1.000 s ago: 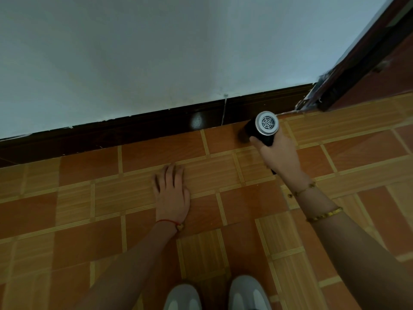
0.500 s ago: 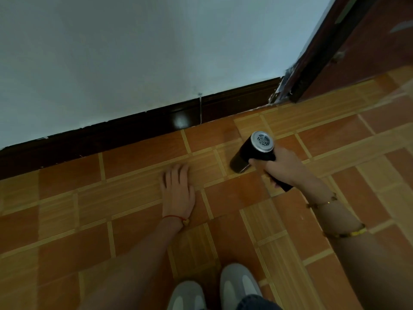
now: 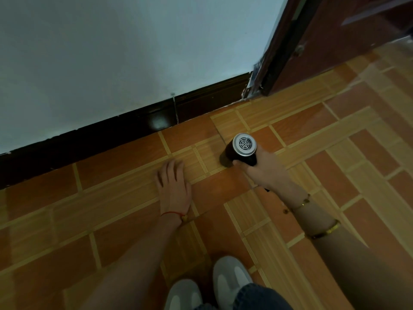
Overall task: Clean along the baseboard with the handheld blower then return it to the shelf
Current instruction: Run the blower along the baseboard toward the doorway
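Observation:
The handheld blower [image 3: 240, 149] is a short black cylinder with a silver grilled rear cap facing me. My right hand [image 3: 266, 170] is shut on it, and its nozzle points down-left at the tiled floor. It sits about one tile away from the dark baseboard [image 3: 125, 130], which runs along the foot of the white wall. My left hand [image 3: 173, 186] lies flat on the floor tiles with its fingers together, left of the blower and holding nothing.
A dark wooden door frame [image 3: 271, 70] and door [image 3: 348, 34] stand at the right end of the baseboard. Orange and tan floor tiles [image 3: 111, 220] spread all around. My two grey shoes [image 3: 212, 287] are at the bottom edge.
My right hand has pulled the blower back from the baseboard toward me and a little left. The view has shifted right, showing more of the door. My left hand stays flat on the floor.

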`<state>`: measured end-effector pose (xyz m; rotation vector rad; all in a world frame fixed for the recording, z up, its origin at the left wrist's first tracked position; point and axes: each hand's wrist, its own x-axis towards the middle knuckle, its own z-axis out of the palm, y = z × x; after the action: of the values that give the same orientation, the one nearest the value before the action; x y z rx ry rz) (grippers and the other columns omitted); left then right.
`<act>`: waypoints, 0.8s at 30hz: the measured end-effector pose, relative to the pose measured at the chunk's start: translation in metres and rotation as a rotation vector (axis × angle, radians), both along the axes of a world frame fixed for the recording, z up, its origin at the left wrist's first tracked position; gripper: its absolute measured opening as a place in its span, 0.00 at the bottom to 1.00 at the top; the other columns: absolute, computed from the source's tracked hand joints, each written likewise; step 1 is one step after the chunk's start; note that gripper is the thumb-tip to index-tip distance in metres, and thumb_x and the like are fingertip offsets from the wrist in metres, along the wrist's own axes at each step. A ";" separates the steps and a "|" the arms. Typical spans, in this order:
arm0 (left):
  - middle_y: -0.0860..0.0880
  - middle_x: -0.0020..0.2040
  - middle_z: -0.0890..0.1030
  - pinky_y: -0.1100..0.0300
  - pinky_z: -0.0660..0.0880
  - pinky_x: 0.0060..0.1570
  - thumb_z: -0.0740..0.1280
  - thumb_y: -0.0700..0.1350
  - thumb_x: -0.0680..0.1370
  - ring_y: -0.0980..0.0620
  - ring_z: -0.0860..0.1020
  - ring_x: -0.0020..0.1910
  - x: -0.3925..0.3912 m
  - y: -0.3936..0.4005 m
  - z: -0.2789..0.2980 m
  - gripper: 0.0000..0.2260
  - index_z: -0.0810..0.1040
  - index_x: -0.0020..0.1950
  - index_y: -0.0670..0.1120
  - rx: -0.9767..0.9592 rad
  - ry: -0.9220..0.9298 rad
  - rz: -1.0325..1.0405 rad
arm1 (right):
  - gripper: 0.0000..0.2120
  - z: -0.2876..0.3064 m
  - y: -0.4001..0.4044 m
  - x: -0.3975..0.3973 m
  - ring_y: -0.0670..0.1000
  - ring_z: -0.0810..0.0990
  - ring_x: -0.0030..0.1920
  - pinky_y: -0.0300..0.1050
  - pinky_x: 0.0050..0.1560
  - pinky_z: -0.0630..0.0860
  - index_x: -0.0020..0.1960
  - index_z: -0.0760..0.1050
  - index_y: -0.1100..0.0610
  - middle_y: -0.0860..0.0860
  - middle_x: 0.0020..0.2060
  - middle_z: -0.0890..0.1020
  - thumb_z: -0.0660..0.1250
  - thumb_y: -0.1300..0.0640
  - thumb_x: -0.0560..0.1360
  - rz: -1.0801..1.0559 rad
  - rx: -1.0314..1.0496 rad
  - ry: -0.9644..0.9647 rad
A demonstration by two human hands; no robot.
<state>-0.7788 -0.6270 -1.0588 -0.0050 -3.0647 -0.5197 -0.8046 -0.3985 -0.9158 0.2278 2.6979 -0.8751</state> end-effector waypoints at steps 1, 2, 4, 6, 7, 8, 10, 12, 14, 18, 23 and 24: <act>0.41 0.72 0.67 0.37 0.56 0.74 0.50 0.48 0.78 0.41 0.62 0.74 0.000 0.000 0.000 0.24 0.67 0.73 0.45 0.001 -0.002 -0.003 | 0.29 0.002 0.001 -0.001 0.54 0.84 0.46 0.47 0.44 0.79 0.72 0.65 0.55 0.54 0.50 0.83 0.70 0.44 0.76 -0.004 -0.038 -0.042; 0.41 0.72 0.67 0.37 0.56 0.74 0.50 0.48 0.79 0.41 0.62 0.74 0.001 0.000 0.000 0.24 0.67 0.73 0.45 0.003 -0.004 -0.007 | 0.28 0.004 0.001 -0.002 0.54 0.84 0.38 0.47 0.37 0.79 0.70 0.65 0.55 0.55 0.44 0.83 0.70 0.46 0.76 -0.011 -0.092 -0.083; 0.41 0.73 0.67 0.36 0.56 0.74 0.52 0.47 0.79 0.41 0.62 0.74 0.001 0.000 0.000 0.22 0.66 0.73 0.45 0.007 -0.004 -0.007 | 0.28 0.004 0.003 -0.003 0.55 0.84 0.36 0.46 0.35 0.79 0.71 0.65 0.55 0.55 0.42 0.83 0.69 0.47 0.77 -0.027 -0.105 -0.081; 0.40 0.73 0.67 0.35 0.57 0.73 0.56 0.46 0.79 0.40 0.62 0.74 0.001 0.000 0.001 0.22 0.67 0.73 0.44 0.015 -0.006 -0.005 | 0.32 0.005 0.005 -0.004 0.56 0.84 0.45 0.43 0.40 0.77 0.75 0.63 0.55 0.54 0.50 0.82 0.69 0.45 0.77 -0.032 -0.019 -0.022; 0.40 0.73 0.67 0.35 0.57 0.73 0.57 0.46 0.79 0.40 0.62 0.74 0.001 0.000 0.002 0.22 0.67 0.73 0.44 0.013 -0.008 -0.009 | 0.32 0.006 0.005 -0.004 0.55 0.84 0.41 0.41 0.37 0.77 0.75 0.62 0.54 0.53 0.49 0.82 0.69 0.45 0.77 -0.040 -0.020 -0.030; 0.40 0.73 0.68 0.35 0.57 0.73 0.57 0.47 0.79 0.40 0.63 0.74 0.001 0.000 0.002 0.23 0.67 0.73 0.44 0.009 -0.010 -0.014 | 0.31 0.007 0.004 -0.004 0.53 0.83 0.35 0.41 0.32 0.76 0.74 0.63 0.55 0.52 0.43 0.82 0.69 0.46 0.77 -0.054 -0.048 -0.058; 0.40 0.73 0.67 0.35 0.57 0.73 0.56 0.47 0.79 0.40 0.62 0.74 0.000 -0.001 0.004 0.23 0.67 0.73 0.44 0.016 -0.023 -0.018 | 0.29 0.010 0.005 -0.006 0.51 0.80 0.27 0.41 0.28 0.76 0.73 0.64 0.56 0.51 0.35 0.80 0.69 0.47 0.77 -0.077 -0.053 -0.076; 0.40 0.73 0.67 0.34 0.56 0.73 0.57 0.47 0.78 0.40 0.62 0.74 0.000 -0.001 0.005 0.23 0.68 0.73 0.44 0.022 -0.038 -0.011 | 0.30 0.009 0.010 -0.008 0.50 0.80 0.26 0.41 0.27 0.77 0.74 0.62 0.57 0.50 0.34 0.79 0.68 0.47 0.78 -0.107 -0.022 -0.028; 0.40 0.72 0.68 0.34 0.56 0.73 0.58 0.47 0.77 0.40 0.63 0.74 0.000 0.001 0.008 0.23 0.68 0.73 0.44 0.015 -0.040 -0.010 | 0.30 0.009 0.017 -0.008 0.51 0.80 0.26 0.42 0.28 0.77 0.74 0.62 0.58 0.51 0.34 0.80 0.68 0.46 0.78 -0.132 0.009 -0.004; 0.41 0.71 0.70 0.33 0.61 0.70 0.59 0.46 0.76 0.40 0.66 0.72 -0.002 0.010 0.010 0.23 0.70 0.71 0.43 0.036 -0.016 -0.083 | 0.29 0.016 0.041 -0.007 0.48 0.78 0.23 0.40 0.27 0.76 0.74 0.62 0.55 0.50 0.33 0.79 0.68 0.47 0.78 -0.129 0.004 -0.088; 0.41 0.69 0.71 0.33 0.61 0.70 0.62 0.44 0.76 0.40 0.66 0.71 -0.014 0.030 0.010 0.22 0.71 0.70 0.43 0.047 0.020 -0.078 | 0.29 0.017 0.051 -0.014 0.49 0.78 0.24 0.43 0.29 0.77 0.72 0.64 0.56 0.53 0.31 0.79 0.69 0.46 0.77 -0.050 -0.092 -0.197; 0.41 0.69 0.71 0.33 0.61 0.71 0.62 0.44 0.76 0.40 0.66 0.71 -0.017 0.034 0.010 0.21 0.71 0.69 0.43 0.049 0.025 -0.068 | 0.27 0.016 0.050 -0.017 0.51 0.78 0.25 0.45 0.29 0.78 0.70 0.65 0.56 0.53 0.31 0.79 0.70 0.47 0.77 -0.052 -0.131 -0.195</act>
<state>-0.7962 -0.5930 -1.0491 -0.1146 -3.0352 -0.5934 -0.8215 -0.3486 -0.9002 0.3368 2.4548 -0.9865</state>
